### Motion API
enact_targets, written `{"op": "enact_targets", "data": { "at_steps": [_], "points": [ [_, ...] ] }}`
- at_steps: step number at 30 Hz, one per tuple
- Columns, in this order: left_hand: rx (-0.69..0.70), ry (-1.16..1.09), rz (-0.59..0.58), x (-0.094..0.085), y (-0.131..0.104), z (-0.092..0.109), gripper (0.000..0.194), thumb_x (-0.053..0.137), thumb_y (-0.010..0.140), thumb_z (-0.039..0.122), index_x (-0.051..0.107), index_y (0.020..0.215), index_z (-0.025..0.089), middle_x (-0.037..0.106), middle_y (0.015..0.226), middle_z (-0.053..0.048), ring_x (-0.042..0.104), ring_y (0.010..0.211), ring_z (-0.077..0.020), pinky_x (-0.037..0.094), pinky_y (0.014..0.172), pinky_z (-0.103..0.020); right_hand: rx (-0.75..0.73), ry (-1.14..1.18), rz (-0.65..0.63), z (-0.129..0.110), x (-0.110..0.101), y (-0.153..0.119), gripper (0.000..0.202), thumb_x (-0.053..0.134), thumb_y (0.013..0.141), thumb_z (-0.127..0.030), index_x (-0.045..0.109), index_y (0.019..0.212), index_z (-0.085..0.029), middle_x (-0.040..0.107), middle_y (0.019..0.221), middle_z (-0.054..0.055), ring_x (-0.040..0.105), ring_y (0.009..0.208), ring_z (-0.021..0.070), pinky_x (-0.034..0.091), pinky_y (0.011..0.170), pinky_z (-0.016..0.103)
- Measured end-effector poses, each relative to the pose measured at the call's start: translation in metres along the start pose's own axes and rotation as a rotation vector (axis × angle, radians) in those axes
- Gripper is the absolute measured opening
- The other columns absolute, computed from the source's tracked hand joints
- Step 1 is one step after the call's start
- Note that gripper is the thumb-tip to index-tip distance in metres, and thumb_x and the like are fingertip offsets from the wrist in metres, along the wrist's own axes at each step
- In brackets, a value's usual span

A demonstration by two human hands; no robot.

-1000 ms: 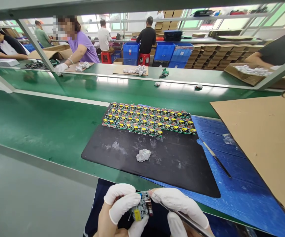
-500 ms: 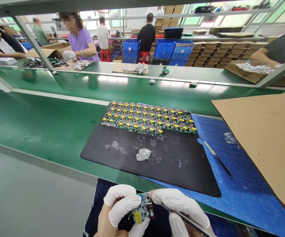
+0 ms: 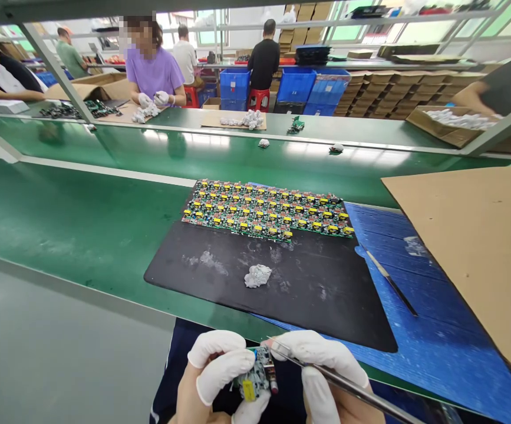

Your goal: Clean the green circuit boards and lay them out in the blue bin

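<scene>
My left hand [image 3: 214, 371], with white finger cots, is closed around a small circuit board [image 3: 254, 377]. A yellow block and a reddish cylinder show on this board, with grey paste among its parts. Closed in my right hand [image 3: 321, 371], also in white finger cots, is a slim metal tool [image 3: 348, 386] with a thin pointed end. Its tip lies beside the board's upper right edge; I cannot tell whether they touch. Beyond my hands, a lump of grey-white putty [image 3: 257, 276] rests on the black mat [image 3: 220, 282]. Rows of circuit boards [image 3: 268, 211] with yellow parts cover the mat's far side.
A thin tool [image 3: 390, 280] lies on blue sheeting [image 3: 441, 353] right of the mat. Cardboard [image 3: 467, 235] juts in at right. Small white-covered pieces [image 3: 336, 148] sit on the green belt [image 3: 184, 150]. Co-workers [image 3: 154, 68] sit across it. A metal frame post [image 3: 58, 73] slants at left.
The metal tool's handle has swung up and to the right in my right hand; the board stays nearly still. White-covered pieces on the belt have shifted left. The co-worker in purple has moved both hands together.
</scene>
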State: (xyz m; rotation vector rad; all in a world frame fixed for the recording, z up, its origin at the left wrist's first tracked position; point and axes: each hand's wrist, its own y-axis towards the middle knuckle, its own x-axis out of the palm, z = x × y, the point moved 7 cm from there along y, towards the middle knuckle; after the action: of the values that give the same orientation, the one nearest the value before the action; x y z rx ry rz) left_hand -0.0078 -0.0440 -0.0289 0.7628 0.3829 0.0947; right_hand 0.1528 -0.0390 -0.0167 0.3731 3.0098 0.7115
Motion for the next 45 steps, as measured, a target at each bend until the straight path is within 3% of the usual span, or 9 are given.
{"op": "enact_targets", "data": {
  "at_steps": [6,12,16,22,26,30,34,37,45],
  "points": [
    [-0.023,-0.012,0.038,-0.009,-0.002,-0.011,0.035,0.072,0.081,0.014,0.064,0.115,0.019,0.062,0.102,-0.01,0.066,0.093,-0.0222,0.062,0.074,-0.031,0.023,0.175,0.009,0.009,-0.001,0.009,0.017,0.052,0.097,-0.022,0.069,0.099,-0.024,0.07,0.083,0.004,0.071,0.074,0.0187,0.063,0.068,0.032],
    [-0.223,-0.19,0.098,-0.017,-0.003,-0.039,0.039,0.079,0.079,0.029,0.067,0.114,0.02,0.072,0.102,-0.009,0.071,0.096,-0.021,0.061,0.083,-0.024,0.08,-0.347,0.066,0.052,-0.012,0.032,0.013,0.055,0.094,-0.027,0.066,0.097,-0.021,0.071,0.087,0.006,0.07,0.068,0.0187,0.06,0.059,0.03],
    [-0.453,-0.433,0.163,-0.015,-0.003,-0.053,0.041,0.082,0.075,0.036,0.071,0.112,0.023,0.078,0.099,-0.005,0.076,0.089,-0.0189,0.061,0.079,-0.019,0.034,-0.578,-0.089,0.071,-0.001,0.048,0.017,0.047,0.094,-0.025,0.063,0.094,-0.02,0.073,0.087,0.007,0.071,0.076,0.021,0.059,0.068,0.033],
    [-0.701,-0.625,0.269,-0.006,-0.015,-0.064,0.045,0.087,0.066,0.039,0.074,0.106,0.022,0.078,0.102,-0.009,0.075,0.094,-0.0251,0.062,0.083,-0.026,0.02,-0.617,-0.287,0.081,0.022,0.055,0.023,0.04,0.093,-0.016,0.063,0.091,-0.021,0.074,0.093,0.009,0.072,0.089,0.0233,0.058,0.079,0.036],
    [-0.63,-0.652,0.142,-0.001,0.003,-0.066,0.046,0.082,0.073,0.039,0.072,0.113,0.019,0.078,0.1,-0.013,0.076,0.087,-0.0294,0.065,0.072,-0.033,-0.045,-0.611,-0.244,0.058,0.009,0.061,0.02,0.044,0.093,-0.019,0.063,0.092,-0.022,0.073,0.086,0.006,0.072,0.079,0.0219,0.059,0.071,0.032],
    [-0.353,-0.611,-0.021,0.011,0.062,-0.06,0.047,0.08,0.075,0.031,0.068,0.118,0.019,0.077,0.104,-0.013,0.076,0.086,-0.0261,0.064,0.073,-0.032,-0.229,-0.534,-0.096,0.016,-0.01,0.082,0.012,0.05,0.093,-0.021,0.062,0.097,-0.022,0.071,0.082,0.004,0.07,0.07,0.0193,0.06,0.064,0.029],
    [-0.03,-0.428,-0.137,0.042,0.13,-0.053,0.04,0.074,0.075,0.018,0.067,0.115,0.022,0.071,0.114,-0.01,0.07,0.103,-0.0238,0.06,0.086,-0.032,-0.521,-0.488,-0.043,-0.01,-0.014,0.107,0.02,0.053,0.088,-0.012,0.06,0.103,-0.023,0.071,0.087,0.005,0.071,0.075,0.0198,0.061,0.068,0.033],
    [0.064,-0.331,-0.151,0.068,0.158,-0.06,0.041,0.067,0.075,0.013,0.065,0.115,0.022,0.07,0.116,-0.01,0.068,0.102,-0.0223,0.06,0.081,-0.032,-0.797,-0.496,0.017,-0.013,-0.019,0.119,0.033,0.057,0.081,-0.005,0.06,0.107,-0.025,0.072,0.088,0.005,0.072,0.078,0.0224,0.062,0.068,0.038],
    [-0.08,-0.283,-0.259,0.093,0.131,-0.098,0.043,0.065,0.072,0.009,0.065,0.113,0.02,0.074,0.106,-0.009,0.07,0.077,-0.0175,0.061,0.073,-0.031,-0.773,-0.545,-0.029,0.016,-0.033,0.112,0.048,0.059,0.079,0.0,0.064,0.119,-0.025,0.076,0.091,0.008,0.073,0.074,0.0216,0.063,0.06,0.033]
  ]
}}
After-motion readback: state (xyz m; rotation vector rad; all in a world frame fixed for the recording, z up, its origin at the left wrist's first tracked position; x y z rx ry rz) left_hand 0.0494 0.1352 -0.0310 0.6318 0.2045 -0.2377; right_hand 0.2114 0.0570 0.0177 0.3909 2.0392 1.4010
